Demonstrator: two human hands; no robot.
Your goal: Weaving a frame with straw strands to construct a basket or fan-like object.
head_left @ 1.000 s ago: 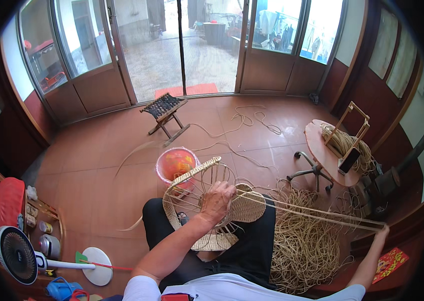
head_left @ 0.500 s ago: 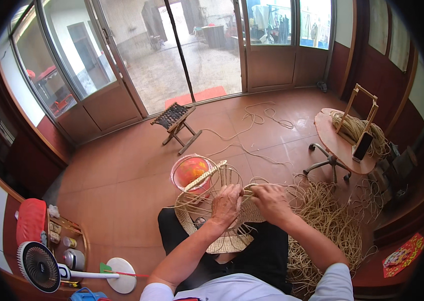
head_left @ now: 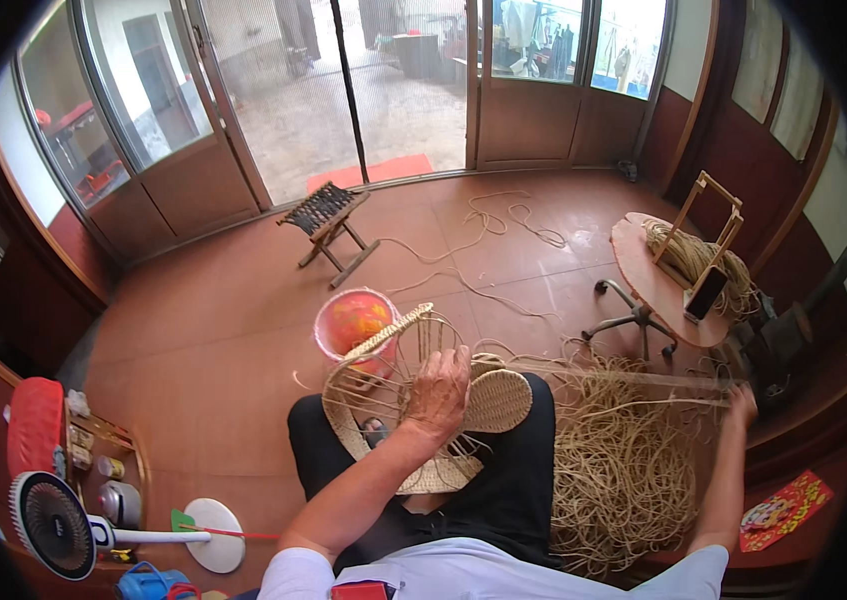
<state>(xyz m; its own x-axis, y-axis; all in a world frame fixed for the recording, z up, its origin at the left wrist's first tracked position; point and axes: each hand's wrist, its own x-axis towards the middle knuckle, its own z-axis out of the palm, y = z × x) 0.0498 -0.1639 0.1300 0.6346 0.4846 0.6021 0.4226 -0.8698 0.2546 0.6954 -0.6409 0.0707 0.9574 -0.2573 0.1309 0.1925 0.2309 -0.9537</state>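
On my lap rests a woven straw piece [head_left: 348,428], a curved plaited band with bare cords strung across it. An oval, sole-shaped woven pad [head_left: 500,402] lies at its right side, over my right thigh. My left hand [head_left: 438,388] is closed on the middle of the piece, its fingertips partly hidden. Far out to the right, my right hand [head_left: 740,402] is closed on a straw cord [head_left: 633,378]. The cord runs from the woven piece to that hand, blurred by motion. A large heap of loose straw cord [head_left: 623,470] lies below it, beside my right leg.
A red bucket [head_left: 355,325] stands just beyond my knees. Ahead is a folding stool [head_left: 323,212], with cord trailing over the floor. A round wheeled table [head_left: 633,262] at right carries coiled cord and a phone. At left stand a fan [head_left: 61,525] and a shelf [head_left: 133,450].
My right hand has left the woven piece and swung far out to the right, drawing the cord along. My left hand stays on the piece. The whole view has shifted slightly.
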